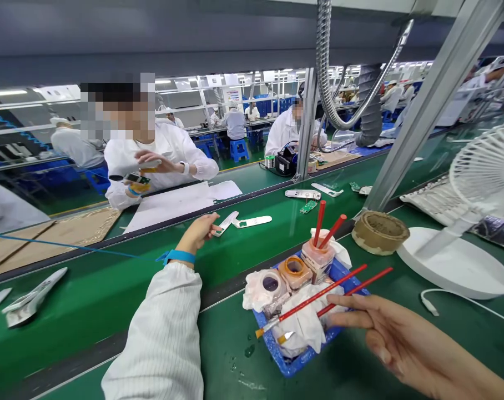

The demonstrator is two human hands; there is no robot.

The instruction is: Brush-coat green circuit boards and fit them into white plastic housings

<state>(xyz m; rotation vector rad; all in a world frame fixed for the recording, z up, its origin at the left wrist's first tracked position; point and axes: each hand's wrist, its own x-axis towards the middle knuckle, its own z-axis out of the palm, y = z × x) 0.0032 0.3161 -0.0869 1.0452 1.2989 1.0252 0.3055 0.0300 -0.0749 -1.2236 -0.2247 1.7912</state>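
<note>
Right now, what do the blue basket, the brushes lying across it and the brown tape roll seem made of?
Blue basket: probably plastic: shiny, evenly blue rim. Brushes: smooth red handles, painted wood or plastic, I can't tell which; a silvery collar suggests metal. Brown tape roll: duller, perhaps paper or plastic film.

The left sleeve [160, 339] is white, finely striped and gathered at the cuff [181, 269]. Beyond it sits a blue wristband [182, 256] trailing a thin blue cord [89, 248]. The right hand [385, 328] is bare.
</note>
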